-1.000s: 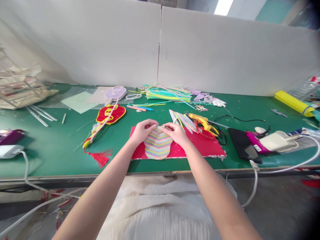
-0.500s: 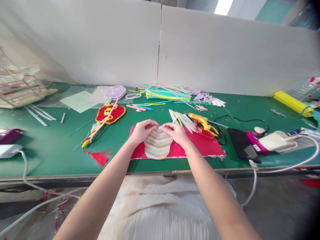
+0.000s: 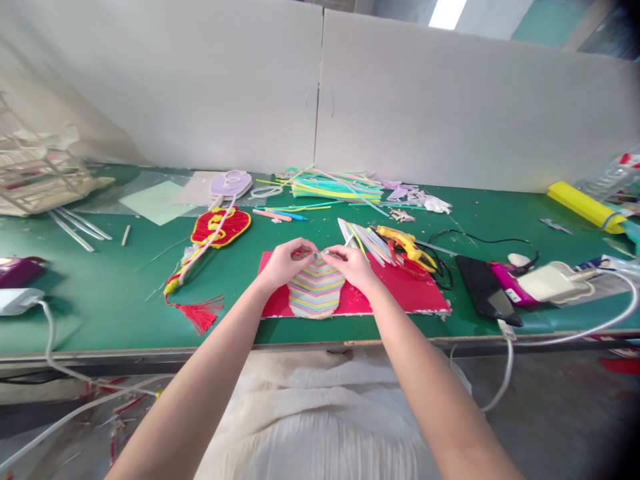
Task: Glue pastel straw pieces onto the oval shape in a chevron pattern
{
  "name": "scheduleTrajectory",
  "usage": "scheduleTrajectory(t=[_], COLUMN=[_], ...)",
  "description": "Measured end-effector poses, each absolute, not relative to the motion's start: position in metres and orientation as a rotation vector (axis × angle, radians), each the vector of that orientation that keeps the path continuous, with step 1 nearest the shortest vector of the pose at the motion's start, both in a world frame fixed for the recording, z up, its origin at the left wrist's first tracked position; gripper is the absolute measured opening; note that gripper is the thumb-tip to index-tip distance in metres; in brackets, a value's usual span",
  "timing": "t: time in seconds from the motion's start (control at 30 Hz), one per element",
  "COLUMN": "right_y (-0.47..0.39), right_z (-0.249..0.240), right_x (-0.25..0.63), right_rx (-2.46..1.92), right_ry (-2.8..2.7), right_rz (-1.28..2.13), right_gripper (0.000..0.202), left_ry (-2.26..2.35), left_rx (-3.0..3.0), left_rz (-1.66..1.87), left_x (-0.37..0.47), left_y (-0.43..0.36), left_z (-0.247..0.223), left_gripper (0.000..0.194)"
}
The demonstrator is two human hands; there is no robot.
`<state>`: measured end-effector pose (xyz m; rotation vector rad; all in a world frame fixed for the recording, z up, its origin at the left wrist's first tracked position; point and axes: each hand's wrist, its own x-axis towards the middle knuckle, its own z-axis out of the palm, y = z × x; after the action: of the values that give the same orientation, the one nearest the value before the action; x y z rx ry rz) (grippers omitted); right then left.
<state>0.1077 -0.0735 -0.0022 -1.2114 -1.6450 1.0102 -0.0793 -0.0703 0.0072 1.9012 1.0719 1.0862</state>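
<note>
A rounded striped piece [image 3: 316, 291], made of pastel strips in a chevron pattern, lies on a red board [image 3: 410, 293]. At its upper left edge, my left hand [image 3: 287, 265] is closed in a pinch. My right hand [image 3: 354, 267] pinches the upper right edge, its fingertips nearly meeting those of the left. Whether a thin strip is also between the fingers, I cannot make out. Loose pastel strips [image 3: 377, 245] lie just beyond my right hand, beside a yellow glue gun [image 3: 407, 245] with a red part.
Left lies a red and yellow ornament [image 3: 235, 230] with a red tassel [image 3: 200, 317]. Behind are a lilac disc [image 3: 240, 185], a heap of coloured strips [image 3: 335, 190] and pens [image 3: 280, 215]. A black phone [image 3: 486, 290] and white charger [image 3: 553, 283] with cables sit right.
Both hands stay at the top of the striped piece. Their fingertips have shifted only slightly; everything else is as before.
</note>
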Motion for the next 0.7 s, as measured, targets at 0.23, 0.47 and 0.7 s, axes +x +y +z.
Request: scheduleTrajectory(t=[0.23,0.47,0.7], right_y=[-0.0735,-0.0742,-0.0739], right_z=[-0.0030,-0.0022,-0.0027], right_x=[0.1070,0.1065,0.1065], right_rx=[-1.193,-1.172,-1.168], right_ry=[-1.633,-1.653,-1.665], right_rz=[1.022,1.029,1.028], right_gripper=[0.032,0.031,0.033], left_ry=[1.069,1.081,1.085], left_rx=[1.903,1.879,1.875], left_rz=[1.089,1.088,1.091], left_x=[-0.0789,-0.0779,-0.0774], left_y=[-0.0704,-0.0715,-0.0723], left_z=[0.0071,0.0087,0.0098], left_gripper=[0.018,0.018,0.016])
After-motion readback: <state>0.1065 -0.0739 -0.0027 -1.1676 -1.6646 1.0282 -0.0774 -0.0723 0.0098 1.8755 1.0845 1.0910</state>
